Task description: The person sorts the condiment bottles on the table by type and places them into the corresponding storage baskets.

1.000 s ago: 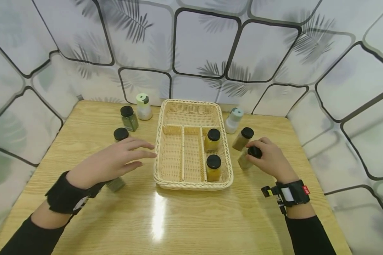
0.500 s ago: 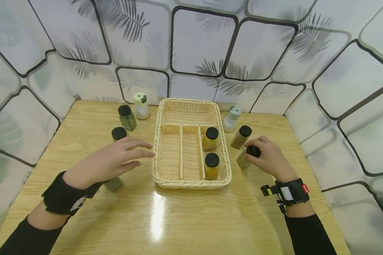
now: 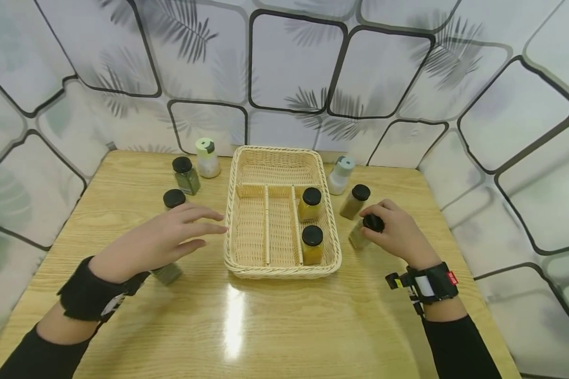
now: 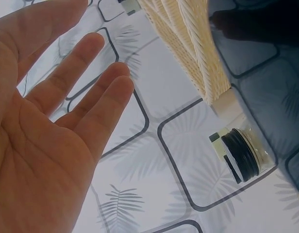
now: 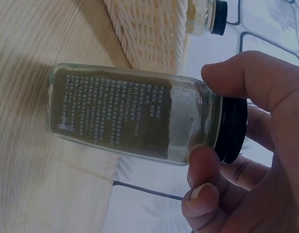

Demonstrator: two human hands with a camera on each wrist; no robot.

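Note:
In the head view my right hand (image 3: 394, 230) pinches a glass spice jar (image 3: 359, 235) just below its black lid, to the right of the wicker basket (image 3: 284, 272). The right wrist view shows this spice jar (image 5: 110, 114) close up, with grey-brown powder and printed white text; thumb and fingers grip its neck. Whether its base touches the table I cannot tell. My left hand (image 3: 158, 239) hovers at the basket's left side, fingers extended and holding nothing. Two jars with yellow contents, a rear one (image 3: 308, 210) and a front one (image 3: 312, 251), stand in the right-hand compartment.
Right of the basket stand a brown-powder jar (image 3: 354, 201) and a blue-capped shaker (image 3: 340, 176). On the left are a green-capped shaker (image 3: 207, 160), a green-filled jar (image 3: 187, 179), and a black-lidded jar (image 3: 174, 198) and another jar (image 3: 167, 274), both partly hidden by my left hand.

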